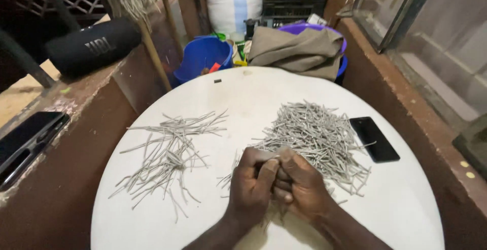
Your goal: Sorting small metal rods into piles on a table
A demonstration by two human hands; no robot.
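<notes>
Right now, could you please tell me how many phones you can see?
2: one black phone lies on the white table, right of the sticks; another dark phone rests on the left ledge. Others may be hidden.

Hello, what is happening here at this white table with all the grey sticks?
A person's left hand and right hand are pressed together over a round white table, gripping a few thin grey sticks. A dense pile of sticks lies by the right hand, a looser pile to the left. A black phone rests nearby.
</notes>
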